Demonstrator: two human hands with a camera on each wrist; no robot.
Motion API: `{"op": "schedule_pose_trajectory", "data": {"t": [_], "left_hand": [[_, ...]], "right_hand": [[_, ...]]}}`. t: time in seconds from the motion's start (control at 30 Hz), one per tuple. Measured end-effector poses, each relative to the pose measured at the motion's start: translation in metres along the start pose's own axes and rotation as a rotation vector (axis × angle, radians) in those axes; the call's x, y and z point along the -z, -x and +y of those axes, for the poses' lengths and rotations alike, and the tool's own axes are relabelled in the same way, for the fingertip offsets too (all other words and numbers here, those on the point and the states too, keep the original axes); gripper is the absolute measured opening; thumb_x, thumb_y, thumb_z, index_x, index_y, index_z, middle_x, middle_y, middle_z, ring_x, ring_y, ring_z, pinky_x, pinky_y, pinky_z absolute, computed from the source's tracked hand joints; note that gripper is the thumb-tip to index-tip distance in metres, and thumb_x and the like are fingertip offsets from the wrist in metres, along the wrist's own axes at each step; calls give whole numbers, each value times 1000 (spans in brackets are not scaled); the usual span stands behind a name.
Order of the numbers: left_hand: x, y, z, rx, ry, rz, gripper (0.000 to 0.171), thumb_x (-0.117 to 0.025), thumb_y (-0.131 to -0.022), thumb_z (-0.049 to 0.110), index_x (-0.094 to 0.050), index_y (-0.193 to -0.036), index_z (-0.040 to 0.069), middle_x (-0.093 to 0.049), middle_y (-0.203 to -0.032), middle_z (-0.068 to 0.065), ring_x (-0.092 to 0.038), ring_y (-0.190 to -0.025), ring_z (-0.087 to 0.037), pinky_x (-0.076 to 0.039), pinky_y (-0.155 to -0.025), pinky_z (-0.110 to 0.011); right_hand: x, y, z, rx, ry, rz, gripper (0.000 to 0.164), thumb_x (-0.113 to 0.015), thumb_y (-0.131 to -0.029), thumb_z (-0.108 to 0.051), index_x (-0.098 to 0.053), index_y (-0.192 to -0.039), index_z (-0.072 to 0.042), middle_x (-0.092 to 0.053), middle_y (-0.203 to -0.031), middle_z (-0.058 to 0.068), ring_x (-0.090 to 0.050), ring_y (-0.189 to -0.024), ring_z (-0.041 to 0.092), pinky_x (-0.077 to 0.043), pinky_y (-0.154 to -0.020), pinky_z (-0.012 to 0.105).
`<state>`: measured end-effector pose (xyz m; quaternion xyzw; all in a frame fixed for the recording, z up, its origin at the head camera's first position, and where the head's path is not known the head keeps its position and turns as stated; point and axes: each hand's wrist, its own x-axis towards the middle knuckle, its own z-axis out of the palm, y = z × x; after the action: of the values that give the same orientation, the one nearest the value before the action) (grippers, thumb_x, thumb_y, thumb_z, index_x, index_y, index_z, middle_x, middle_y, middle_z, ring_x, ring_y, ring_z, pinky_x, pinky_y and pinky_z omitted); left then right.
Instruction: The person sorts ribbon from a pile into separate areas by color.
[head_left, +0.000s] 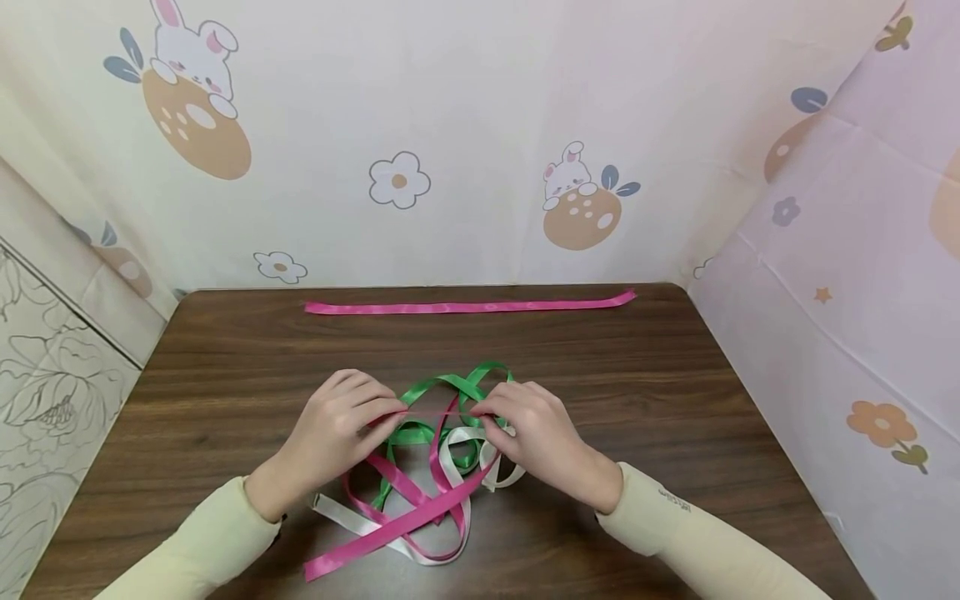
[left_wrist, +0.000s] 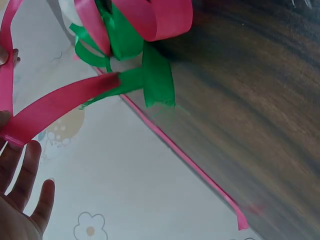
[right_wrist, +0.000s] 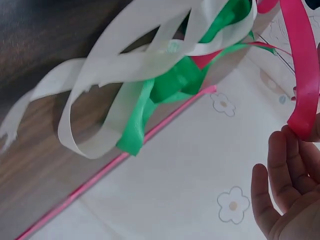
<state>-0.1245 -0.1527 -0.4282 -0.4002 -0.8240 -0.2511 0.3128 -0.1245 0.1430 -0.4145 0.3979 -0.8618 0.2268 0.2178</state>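
A pink satin ribbon stretches edge-on between the two hands above a loose pile of ribbons. My left hand pinches it between thumb and fingers; in the left wrist view a length of the ribbon slopes away from those fingers. At the other side my right hand also pinches it, and the pink band folds over at the fingertips in the right wrist view. Beneath the hands lie tangled green ribbon, white ribbon and more pink ribbon.
A separate pink ribbon lies straight along the far edge of the dark wooden table. Behind the table hangs a pale curtain printed with rabbits and flowers, and a similar cloth covers the right side.
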Motion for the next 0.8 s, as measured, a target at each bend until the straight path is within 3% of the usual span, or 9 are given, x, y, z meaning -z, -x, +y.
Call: {"op": "schedule_pose_trajectory", "data": {"t": [0.8], "left_hand": [[16, -4, 0, 30, 1, 82, 40, -58, -104, 40, -81, -90, 10, -77, -86, 0, -68, -83, -20, -54, -85, -42]], "right_hand": [[27, -5, 8, -6, 3, 77, 19, -84, -78, -1, -79, -94, -11, -73, -87, -3, -62, -74, 7, -50, -66, 26]]}}
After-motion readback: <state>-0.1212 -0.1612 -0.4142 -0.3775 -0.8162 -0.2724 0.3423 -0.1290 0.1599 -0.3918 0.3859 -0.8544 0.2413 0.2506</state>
